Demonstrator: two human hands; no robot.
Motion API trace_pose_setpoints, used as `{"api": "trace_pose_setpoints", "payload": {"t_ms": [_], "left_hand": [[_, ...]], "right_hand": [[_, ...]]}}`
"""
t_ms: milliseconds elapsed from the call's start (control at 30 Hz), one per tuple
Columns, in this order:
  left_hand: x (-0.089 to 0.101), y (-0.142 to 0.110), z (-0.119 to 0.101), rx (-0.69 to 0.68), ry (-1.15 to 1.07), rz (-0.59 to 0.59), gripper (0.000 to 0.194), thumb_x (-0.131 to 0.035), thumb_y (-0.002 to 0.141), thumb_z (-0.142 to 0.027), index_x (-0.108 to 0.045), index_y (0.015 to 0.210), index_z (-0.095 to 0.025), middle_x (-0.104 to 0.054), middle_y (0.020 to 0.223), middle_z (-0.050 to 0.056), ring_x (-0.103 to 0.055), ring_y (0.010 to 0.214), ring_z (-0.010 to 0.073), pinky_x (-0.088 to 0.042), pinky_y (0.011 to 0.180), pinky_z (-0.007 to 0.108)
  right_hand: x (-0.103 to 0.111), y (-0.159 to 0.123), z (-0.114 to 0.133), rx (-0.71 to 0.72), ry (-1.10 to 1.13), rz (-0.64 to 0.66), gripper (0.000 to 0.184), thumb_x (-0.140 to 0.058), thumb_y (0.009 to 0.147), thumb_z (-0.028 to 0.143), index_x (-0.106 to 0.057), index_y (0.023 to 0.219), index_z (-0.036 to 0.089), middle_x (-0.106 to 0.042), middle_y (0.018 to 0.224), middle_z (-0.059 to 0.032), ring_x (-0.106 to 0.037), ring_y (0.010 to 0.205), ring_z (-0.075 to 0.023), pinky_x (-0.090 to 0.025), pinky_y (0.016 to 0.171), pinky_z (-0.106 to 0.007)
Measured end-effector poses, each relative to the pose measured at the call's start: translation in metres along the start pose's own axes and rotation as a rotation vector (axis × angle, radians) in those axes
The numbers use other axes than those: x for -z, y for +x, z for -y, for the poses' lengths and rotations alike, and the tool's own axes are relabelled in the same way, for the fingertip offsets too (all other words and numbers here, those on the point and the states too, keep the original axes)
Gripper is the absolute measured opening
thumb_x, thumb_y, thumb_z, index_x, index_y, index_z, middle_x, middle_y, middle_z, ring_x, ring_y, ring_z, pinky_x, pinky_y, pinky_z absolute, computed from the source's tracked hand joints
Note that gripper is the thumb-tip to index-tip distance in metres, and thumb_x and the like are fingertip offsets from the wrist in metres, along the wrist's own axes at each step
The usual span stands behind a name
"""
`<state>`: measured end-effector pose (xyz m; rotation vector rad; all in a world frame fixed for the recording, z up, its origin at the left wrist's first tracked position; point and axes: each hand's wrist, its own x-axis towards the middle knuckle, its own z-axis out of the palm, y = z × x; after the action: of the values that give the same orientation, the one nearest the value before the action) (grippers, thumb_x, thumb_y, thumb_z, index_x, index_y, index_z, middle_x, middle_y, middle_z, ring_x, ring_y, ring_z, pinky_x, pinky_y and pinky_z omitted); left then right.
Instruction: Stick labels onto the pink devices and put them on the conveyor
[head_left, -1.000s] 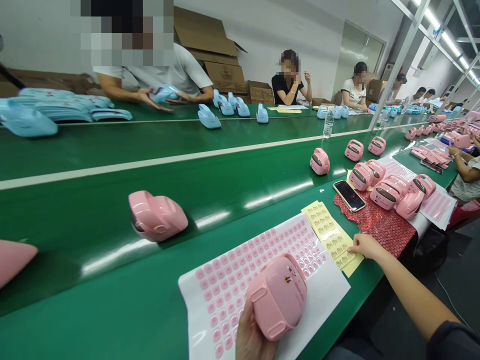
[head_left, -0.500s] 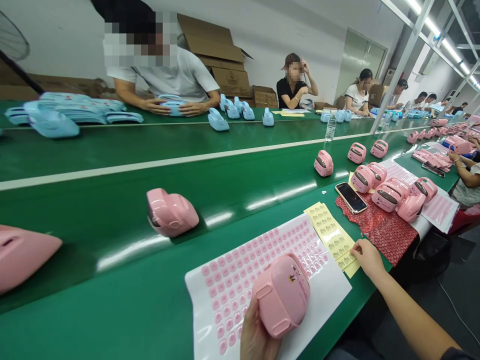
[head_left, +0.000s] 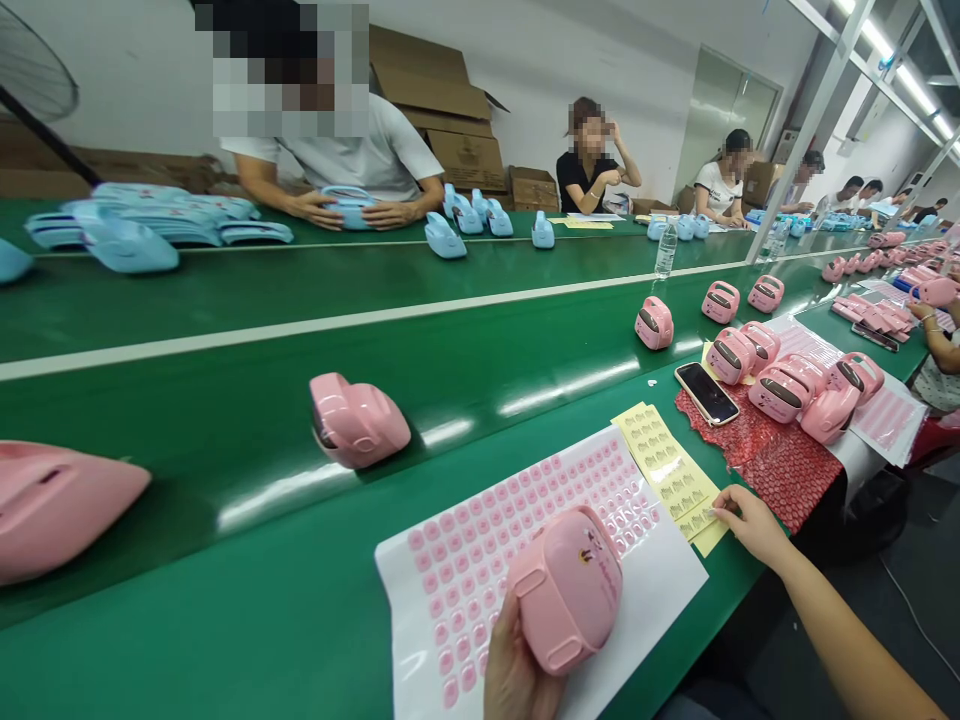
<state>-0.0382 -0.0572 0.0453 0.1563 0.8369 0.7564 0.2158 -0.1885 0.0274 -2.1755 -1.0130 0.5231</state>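
In my left hand (head_left: 517, 668) rests a rounded pink plastic case (head_left: 564, 590), tilted, with a small printed picture and lettering on its face. The fingers wrap around its lower left side, above a white sheet of round pink stickers (head_left: 480, 545). My right hand (head_left: 750, 525) is at the right edge of a yellow sticker sheet (head_left: 666, 470) with dark printed labels. Its thumb and index finger pinch at an end sticker there; the sticker itself is barely visible.
Pink cases (head_left: 360, 420) stand along the green belt (head_left: 487, 370). A phone (head_left: 706, 393) and red bubble wrap (head_left: 784, 465) lie beyond my right hand, near more pink cases (head_left: 787, 388). Across the belt, a person (head_left: 337, 150) holds a blue case (head_left: 349, 208). A bottle (head_left: 665, 250) stands farther back.
The whole view has shifted slightly. My right fingers have drawn a little to the right along the yellow sheet's edge. My left hand keeps the pink case in the same pose.
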Motion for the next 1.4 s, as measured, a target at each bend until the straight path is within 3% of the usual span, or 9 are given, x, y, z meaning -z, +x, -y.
{"api": "trace_pose_setpoints", "payload": {"t_ms": [233, 400, 633, 867, 1033, 1300, 1400], "left_hand": [[0.0, -0.002, -0.002, -0.001, 0.016, -0.009, 0.051, -0.063, 0.067, -0.035, -0.058, 0.115, -0.019, -0.073, 0.087, 0.006, -0.063, 0.093, 0.0294, -0.05, 0.081, 0.039], [0.003, -0.001, -0.002, 0.012, -0.007, -0.011, 0.048, -0.062, 0.069, -0.033, -0.059, 0.114, -0.018, -0.073, 0.086, 0.007, -0.063, 0.093, 0.0304, -0.05, 0.082, 0.042], [0.004, -0.001, -0.004, 0.004, 0.01, -0.009, 0.052, -0.064, 0.066, -0.034, -0.058, 0.116, -0.019, -0.073, 0.089, 0.006, -0.062, 0.096, 0.0301, -0.049, 0.083, 0.04], [0.005, -0.006, -0.007, -0.002, 0.037, -0.009, 0.058, -0.066, 0.063, -0.038, -0.057, 0.117, -0.021, -0.072, 0.093, 0.006, -0.061, 0.098, 0.0313, -0.049, 0.083, 0.04], [0.006, -0.005, -0.007, 0.014, 0.017, -0.012, 0.054, -0.064, 0.065, -0.037, -0.058, 0.116, -0.02, -0.073, 0.09, 0.006, -0.061, 0.098, 0.0309, -0.049, 0.083, 0.04], [0.015, -0.007, -0.014, -0.001, -0.01, -0.014, 0.049, -0.064, 0.066, -0.034, -0.059, 0.113, -0.021, -0.073, 0.089, 0.005, -0.062, 0.097, 0.0295, -0.049, 0.084, 0.04], [0.006, -0.002, -0.007, 0.007, 0.001, -0.014, 0.05, -0.064, 0.067, -0.036, -0.059, 0.114, -0.02, -0.073, 0.09, 0.006, -0.062, 0.097, 0.0306, -0.05, 0.083, 0.041]], "right_hand": [[-0.003, 0.015, 0.003, -0.106, -0.086, -0.02, 0.007, -0.05, 0.072, 0.02, -0.051, 0.065, 0.02, -0.055, 0.074, -0.0009, -0.054, 0.067, -0.0146, -0.044, 0.065, -0.027], [-0.003, 0.023, 0.011, -0.141, -0.152, 0.013, 0.011, -0.054, 0.069, 0.018, -0.05, 0.059, 0.02, -0.054, 0.062, 0.0007, -0.054, 0.062, -0.0154, -0.039, 0.059, -0.026], [-0.001, 0.017, 0.019, -0.09, -0.203, 0.039, 0.01, -0.051, 0.072, 0.018, -0.049, 0.063, 0.021, -0.056, 0.068, 0.0, -0.054, 0.065, -0.0156, -0.038, 0.059, -0.025], [0.0, 0.004, 0.02, -0.092, -0.079, 0.084, 0.01, -0.049, 0.075, 0.02, -0.046, 0.065, 0.021, -0.055, 0.071, 0.0025, -0.055, 0.052, -0.0118, -0.041, 0.055, -0.025], [0.002, 0.004, 0.021, -0.152, -0.008, 0.145, 0.012, -0.049, 0.075, 0.023, -0.045, 0.064, 0.022, -0.052, 0.059, 0.0045, -0.053, 0.048, -0.0125, -0.04, 0.053, -0.026], [-0.012, 0.013, 0.023, -0.147, -0.08, 0.061, 0.01, -0.056, 0.067, 0.019, -0.05, 0.059, 0.019, -0.052, 0.069, -0.0002, -0.054, 0.068, -0.0162, -0.041, 0.067, -0.029], [-0.005, 0.023, 0.015, -0.153, -0.075, 0.07, 0.01, -0.056, 0.067, 0.019, -0.05, 0.059, 0.019, -0.052, 0.067, -0.0001, -0.052, 0.067, -0.0164, -0.041, 0.066, -0.029]]}}
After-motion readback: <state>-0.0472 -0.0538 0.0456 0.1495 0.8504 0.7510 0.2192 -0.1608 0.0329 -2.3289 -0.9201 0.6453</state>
